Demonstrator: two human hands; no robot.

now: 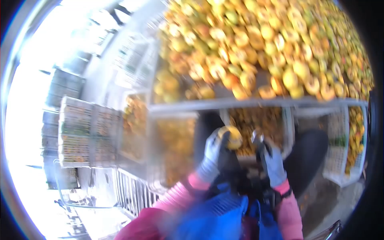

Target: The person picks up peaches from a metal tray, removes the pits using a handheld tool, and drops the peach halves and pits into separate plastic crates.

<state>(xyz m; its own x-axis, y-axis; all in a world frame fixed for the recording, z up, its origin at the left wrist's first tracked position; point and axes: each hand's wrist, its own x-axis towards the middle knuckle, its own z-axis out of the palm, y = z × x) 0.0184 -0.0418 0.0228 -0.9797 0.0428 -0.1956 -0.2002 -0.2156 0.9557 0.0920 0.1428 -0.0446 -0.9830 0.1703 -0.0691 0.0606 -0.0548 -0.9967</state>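
Note:
My left hand point(214, 152), in a grey glove with dark fingers, is closed on a yellow peach-like fruit point(231, 137) above my lap. A little to its right, my right hand point(273, 159), gloved the same way, grips a small tool point(256, 137) with a bright metal tip. Blur hides the tool's exact kind. The tip points towards the fruit, and a gap separates them. Below and behind both hands, a crate point(289, 130) between my knees holds orange-brown fruit pieces.
A raised table edge point(248, 103) runs across in front, with a large heap of halved fruit point(256, 44) behind it. Crates of fruit stand left point(151, 150) and right point(338, 152) of my legs. Stacked crates point(76, 132) and a metal rack point(134, 192) are farther left.

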